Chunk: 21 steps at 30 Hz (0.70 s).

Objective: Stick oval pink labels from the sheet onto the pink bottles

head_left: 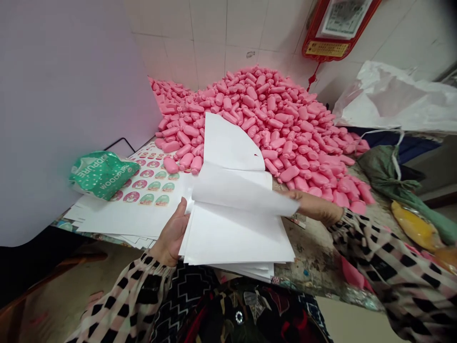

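I hold a thick stack of white sheets [235, 233] over the table's front edge. My left hand [172, 234] grips its left side, thumb on top. My right hand [307, 204] reaches under the right side, its fingers hidden beneath lifted sheets that curl up in the middle. Behind the stack lies a big heap of small pink bottles [271, 119]. To the left, printed sticker sheets [150, 188] with round pink and green labels lie flat on the table.
A green plastic packet [102, 174] rests on the sticker sheets at the left. A white plastic bag [389, 97], a green cloth bag [389, 174] and a yellow bag [416, 226] crowd the right side. A tiled wall and a red frame [335, 28] stand behind.
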Available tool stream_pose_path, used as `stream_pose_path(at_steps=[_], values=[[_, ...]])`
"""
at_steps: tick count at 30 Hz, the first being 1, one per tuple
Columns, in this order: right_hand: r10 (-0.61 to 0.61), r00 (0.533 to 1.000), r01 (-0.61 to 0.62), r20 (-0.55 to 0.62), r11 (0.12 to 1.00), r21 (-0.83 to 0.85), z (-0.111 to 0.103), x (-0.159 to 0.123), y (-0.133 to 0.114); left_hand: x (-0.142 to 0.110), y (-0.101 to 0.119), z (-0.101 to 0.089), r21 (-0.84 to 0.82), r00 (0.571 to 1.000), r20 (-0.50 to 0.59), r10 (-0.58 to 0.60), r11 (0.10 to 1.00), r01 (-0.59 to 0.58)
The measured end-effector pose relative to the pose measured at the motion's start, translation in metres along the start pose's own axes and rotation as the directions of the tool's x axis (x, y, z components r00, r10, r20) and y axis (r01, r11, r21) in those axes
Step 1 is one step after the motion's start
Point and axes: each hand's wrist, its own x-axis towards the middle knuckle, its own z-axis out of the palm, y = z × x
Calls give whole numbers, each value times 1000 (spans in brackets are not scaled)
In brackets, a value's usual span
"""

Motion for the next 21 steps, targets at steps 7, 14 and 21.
stream_pose_path(at_steps=[7, 14, 21], values=[[-149, 941, 242, 303, 924, -295, 6, -6, 1, -1, 4, -4, 37, 995, -83, -51, 998, 54], [-69, 894, 203, 442, 942, -265, -5, -3, -7, -2, 4, 6, 33, 963, -192, -192, 979, 202], [-42, 956, 23, -291, 998, -66, -23, 59, -4, -1, 2, 13, -17, 925, -294, -241, 969, 247]])
